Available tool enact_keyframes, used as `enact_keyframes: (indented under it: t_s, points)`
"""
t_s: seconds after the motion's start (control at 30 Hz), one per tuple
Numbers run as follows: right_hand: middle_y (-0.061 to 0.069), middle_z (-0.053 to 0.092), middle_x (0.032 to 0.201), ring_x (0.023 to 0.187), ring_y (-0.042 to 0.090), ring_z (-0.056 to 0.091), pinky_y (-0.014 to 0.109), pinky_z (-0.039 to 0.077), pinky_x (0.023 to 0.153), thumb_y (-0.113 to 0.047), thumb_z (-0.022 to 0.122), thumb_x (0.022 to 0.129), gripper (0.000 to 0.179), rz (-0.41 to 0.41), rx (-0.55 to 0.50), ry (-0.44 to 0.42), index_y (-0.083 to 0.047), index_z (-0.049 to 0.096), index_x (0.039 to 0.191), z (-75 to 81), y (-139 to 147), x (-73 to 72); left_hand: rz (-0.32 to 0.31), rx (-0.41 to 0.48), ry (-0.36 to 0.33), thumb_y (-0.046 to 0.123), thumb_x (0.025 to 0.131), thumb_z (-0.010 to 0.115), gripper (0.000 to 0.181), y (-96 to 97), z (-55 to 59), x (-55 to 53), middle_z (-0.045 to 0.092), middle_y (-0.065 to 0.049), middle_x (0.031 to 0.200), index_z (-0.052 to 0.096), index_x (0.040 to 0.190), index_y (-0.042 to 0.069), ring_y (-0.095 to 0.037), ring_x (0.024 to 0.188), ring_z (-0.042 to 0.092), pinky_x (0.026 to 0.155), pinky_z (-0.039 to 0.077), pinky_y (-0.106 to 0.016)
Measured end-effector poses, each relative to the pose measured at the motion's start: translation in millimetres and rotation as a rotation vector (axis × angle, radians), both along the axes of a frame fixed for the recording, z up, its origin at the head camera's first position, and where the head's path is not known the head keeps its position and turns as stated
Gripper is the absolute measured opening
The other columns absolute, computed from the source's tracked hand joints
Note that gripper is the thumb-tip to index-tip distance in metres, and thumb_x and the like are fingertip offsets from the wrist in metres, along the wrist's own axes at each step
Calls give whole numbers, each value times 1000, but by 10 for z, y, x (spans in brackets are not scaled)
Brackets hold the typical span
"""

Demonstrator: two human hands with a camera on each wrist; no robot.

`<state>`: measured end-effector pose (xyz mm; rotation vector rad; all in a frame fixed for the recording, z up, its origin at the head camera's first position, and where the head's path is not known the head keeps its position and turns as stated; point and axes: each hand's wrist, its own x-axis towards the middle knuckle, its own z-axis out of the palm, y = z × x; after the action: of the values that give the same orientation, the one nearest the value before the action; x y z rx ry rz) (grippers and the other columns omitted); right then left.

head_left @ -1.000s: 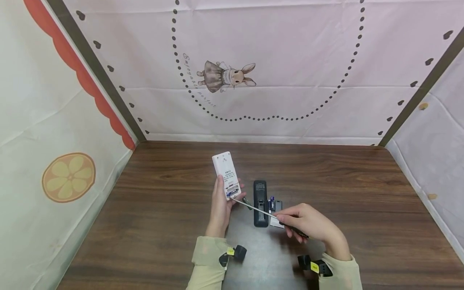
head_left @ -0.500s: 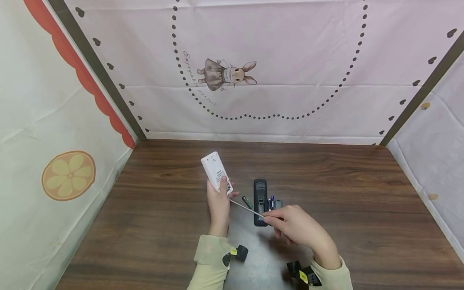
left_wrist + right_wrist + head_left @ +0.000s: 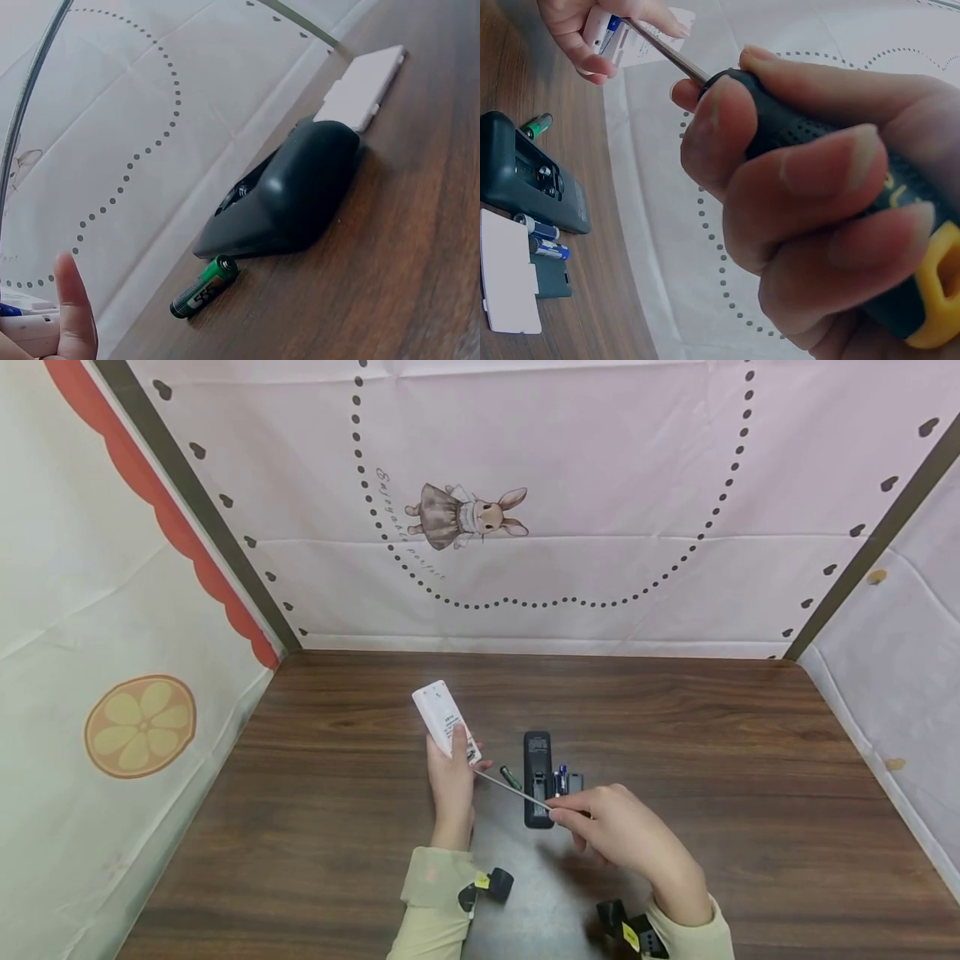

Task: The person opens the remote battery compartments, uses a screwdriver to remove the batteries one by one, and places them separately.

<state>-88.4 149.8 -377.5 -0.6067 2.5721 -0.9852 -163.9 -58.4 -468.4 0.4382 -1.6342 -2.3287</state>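
My left hand [image 3: 452, 785] grips a white remote control [image 3: 438, 710], tilted with its labelled back toward me. A blue battery [image 3: 613, 27] shows at its near end in the right wrist view. My right hand [image 3: 630, 831] holds a screwdriver by its black and yellow handle [image 3: 787, 120], fingers curled round it. The thin metal shaft [image 3: 510, 787] reaches to the white remote's near end; its very tip is hidden there. Below the shaft lies a black remote control [image 3: 537, 760], its battery compartment uncovered. Beside that remote is a loose green battery [image 3: 202, 287].
Right of the black remote lie two blue batteries [image 3: 547, 247], a dark battery cover [image 3: 553, 277] and a white battery cover [image 3: 508, 270]. They rest on the wooden table [image 3: 337, 777]. Printed cloth walls [image 3: 600, 485] stand at the back and sides.
Over the second, the white remote has shifted left and turned, so its battery end shows less. My right hand has moved left with the screwdriver. In the last half second both hands barely move.
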Motion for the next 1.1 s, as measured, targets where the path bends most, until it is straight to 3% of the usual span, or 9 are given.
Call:
enact_keyframes:
  t_s: [0.17,0.4,0.53,0.77,0.87,1.1]
  points:
    - [-9,52,54,33,7,43,24,35,34,-42,46,90,32,8,-6,10,-25,64,110,-17,8,-6,-20,115,-32,44,88,47,49,-22,-7,3,44,-27,114,33,129,20,-42,98,51,57,53,-34]
    - [-9,54,56,34,7,45,24,38,34,-40,47,91,25,-4,-20,-4,-31,63,108,-7,79,-29,-41,158,-58,44,89,46,48,-55,-13,8,45,-25,116,33,130,24,-33,93,56,63,53,-35]
    - [-10,53,56,35,9,45,25,38,35,-41,47,91,24,-59,-44,10,-32,62,107,-9,165,-48,-53,177,-91,40,89,49,46,-58,-29,-5,46,-22,117,33,130,26,-29,92,57,66,53,-35]
    - [-5,56,57,36,11,45,26,38,34,-38,48,91,20,-153,-65,1,-31,62,103,-65,290,-102,-139,162,-138,9,90,50,51,-7,-66,-14,43,-23,119,24,133,19,-35,100,53,73,52,-36]
    - [-4,56,57,36,12,45,27,38,33,-37,47,91,21,-165,-72,-11,-30,62,104,-85,310,-125,-169,124,-172,5,89,51,56,10,-68,-2,43,-19,119,21,135,20,-34,102,53,74,52,-34]
    - [0,56,59,37,14,46,29,39,35,-39,49,90,23,-217,-90,-37,-26,63,104,-100,356,-143,-203,85,-160,4,90,50,52,35,-46,9,42,-23,120,23,133,15,-36,101,53,75,51,-35]
